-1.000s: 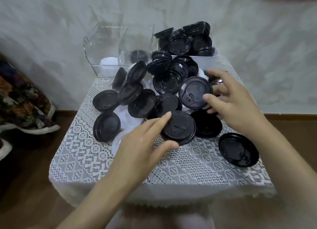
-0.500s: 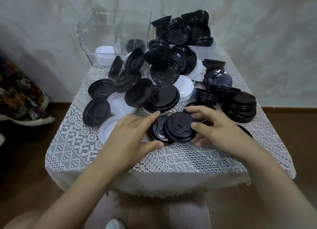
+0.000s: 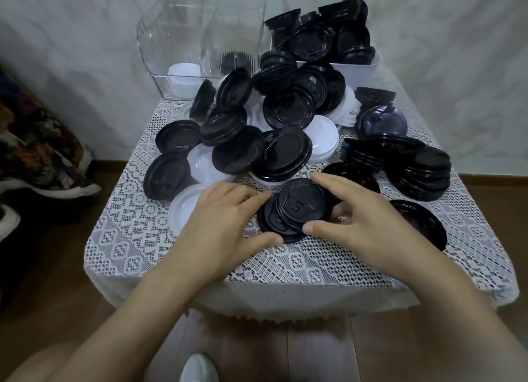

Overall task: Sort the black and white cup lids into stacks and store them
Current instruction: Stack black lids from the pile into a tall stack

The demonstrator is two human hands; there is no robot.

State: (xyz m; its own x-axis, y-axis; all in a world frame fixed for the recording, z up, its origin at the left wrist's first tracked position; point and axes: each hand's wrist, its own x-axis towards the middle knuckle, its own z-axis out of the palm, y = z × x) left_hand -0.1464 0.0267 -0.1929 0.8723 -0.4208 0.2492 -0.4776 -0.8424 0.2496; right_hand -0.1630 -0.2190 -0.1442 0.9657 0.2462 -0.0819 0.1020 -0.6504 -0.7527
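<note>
Table (image 3: 285, 293) was covered by a white lace cloth (image 3: 285, 263). Clear container (image 3: 171, 38) stood at 11 o'clock, white bin (image 3: 363, 68) at 1. Loose lids (image 3: 288, 150) were heaped centrally; tall black stack (image 3: 425, 170) at 3; short black stack (image 3: 300, 207) at 6.

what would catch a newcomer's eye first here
A jumbled heap of black lids, with white lids peeking out, covers the middle of the lace-covered table. Near the front, the left hand and right hand clasp a small black stack between them. At the back right, a white bin brims with more.
</note>
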